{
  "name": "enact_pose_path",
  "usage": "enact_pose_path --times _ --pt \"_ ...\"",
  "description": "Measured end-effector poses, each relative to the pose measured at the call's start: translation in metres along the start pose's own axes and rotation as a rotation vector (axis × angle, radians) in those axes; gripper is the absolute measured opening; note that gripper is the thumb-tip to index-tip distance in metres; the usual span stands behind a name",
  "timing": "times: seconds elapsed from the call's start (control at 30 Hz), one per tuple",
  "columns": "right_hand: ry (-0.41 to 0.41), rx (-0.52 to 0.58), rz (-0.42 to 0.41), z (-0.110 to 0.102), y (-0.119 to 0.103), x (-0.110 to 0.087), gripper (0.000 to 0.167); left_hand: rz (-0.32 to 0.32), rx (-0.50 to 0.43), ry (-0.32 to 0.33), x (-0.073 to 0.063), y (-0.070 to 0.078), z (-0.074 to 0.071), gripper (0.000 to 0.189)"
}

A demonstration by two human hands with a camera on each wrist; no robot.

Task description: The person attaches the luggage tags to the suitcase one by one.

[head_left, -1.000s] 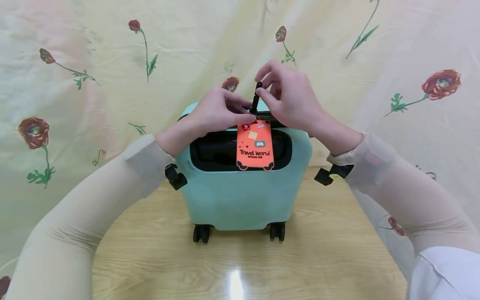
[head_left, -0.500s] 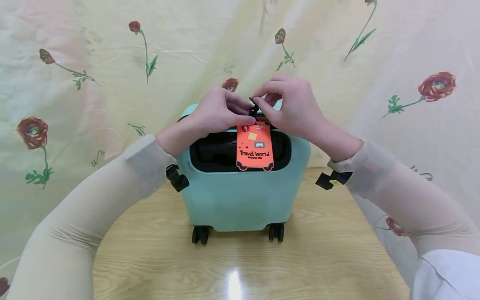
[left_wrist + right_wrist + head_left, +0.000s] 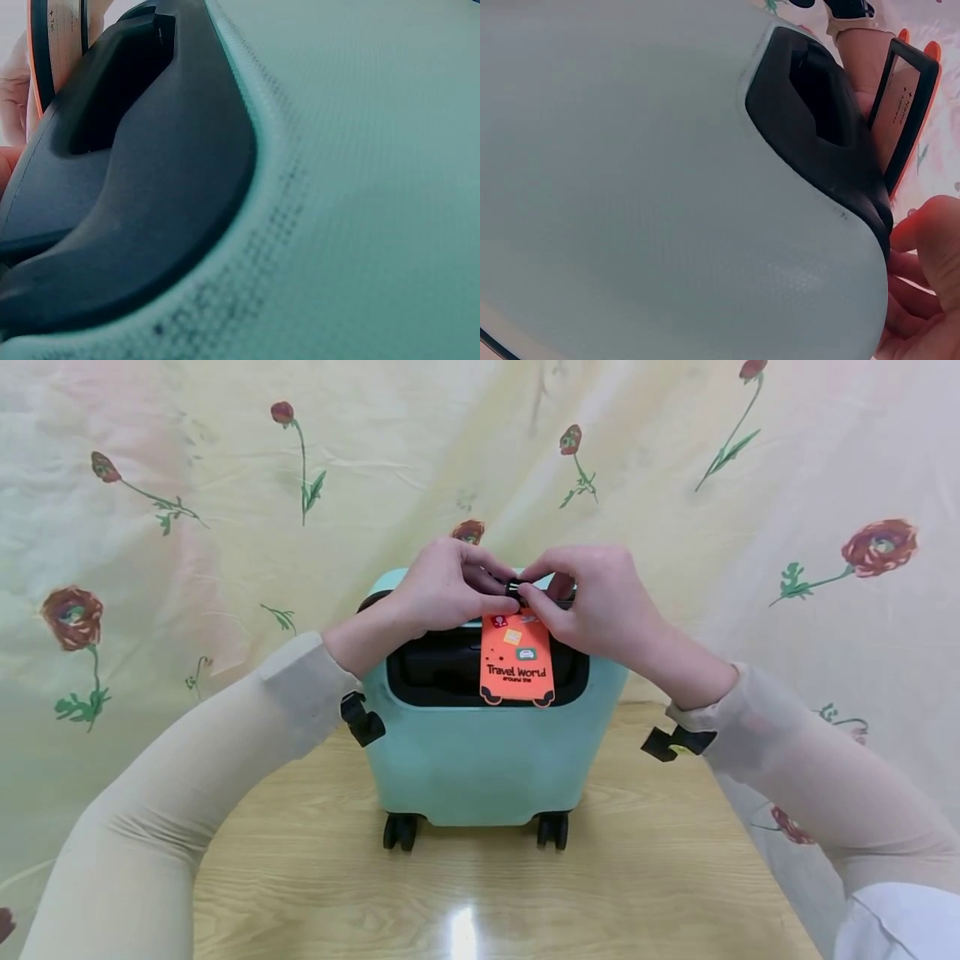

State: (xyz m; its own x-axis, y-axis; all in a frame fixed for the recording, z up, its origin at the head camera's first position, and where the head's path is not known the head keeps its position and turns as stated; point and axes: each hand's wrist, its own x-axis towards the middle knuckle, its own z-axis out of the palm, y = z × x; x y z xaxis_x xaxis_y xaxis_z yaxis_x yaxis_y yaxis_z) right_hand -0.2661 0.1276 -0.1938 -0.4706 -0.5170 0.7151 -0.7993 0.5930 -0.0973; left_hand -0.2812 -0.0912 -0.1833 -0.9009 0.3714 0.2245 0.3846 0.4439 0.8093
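An orange luggage tag [image 3: 517, 660] printed "Travel World" hangs at the top of a mint-green suitcase [image 3: 480, 768], in front of its black handle recess [image 3: 435, 668]. My left hand [image 3: 450, 585] pinches the black strap [image 3: 513, 587] just above the tag, thumb lying near the tag's top edge. From the other side my right hand [image 3: 592, 593] pinches the strap's end, both sets of fingertips close together. Much of the strap is hidden behind fingers. In the right wrist view the tag's back [image 3: 900, 112] shows a black-framed label card.
The suitcase stands upright on black wheels [image 3: 552, 831] on a wood-grain table [image 3: 480, 893]. Behind it hangs a pale cloth [image 3: 405, 460] with printed flowers. Black clips [image 3: 362, 718] are worn at both wrists.
My right hand has come down toward my left, bending the upright strap end over and down to the tag's top. My left hand keeps its hold, barely shifting.
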Motion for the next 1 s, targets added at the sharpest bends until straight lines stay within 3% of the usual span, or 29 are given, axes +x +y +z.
enact_pose_path --times 0.53,0.8,1.0 --pt "0.002 -0.09 -0.02 0.0 -0.009 0.002 0.016 0.023 -0.034 0.001 0.0 -0.003 0.0 0.032" --pt "-0.015 -0.032 0.066 -0.001 -0.01 0.009 0.01 0.038 -0.044 0.002 0.001 -0.003 0.0 0.031" --pt "-0.011 -0.03 0.038 -0.001 -0.008 0.009 0.009 0.031 -0.046 0.003 0.001 -0.004 0.0 0.031"
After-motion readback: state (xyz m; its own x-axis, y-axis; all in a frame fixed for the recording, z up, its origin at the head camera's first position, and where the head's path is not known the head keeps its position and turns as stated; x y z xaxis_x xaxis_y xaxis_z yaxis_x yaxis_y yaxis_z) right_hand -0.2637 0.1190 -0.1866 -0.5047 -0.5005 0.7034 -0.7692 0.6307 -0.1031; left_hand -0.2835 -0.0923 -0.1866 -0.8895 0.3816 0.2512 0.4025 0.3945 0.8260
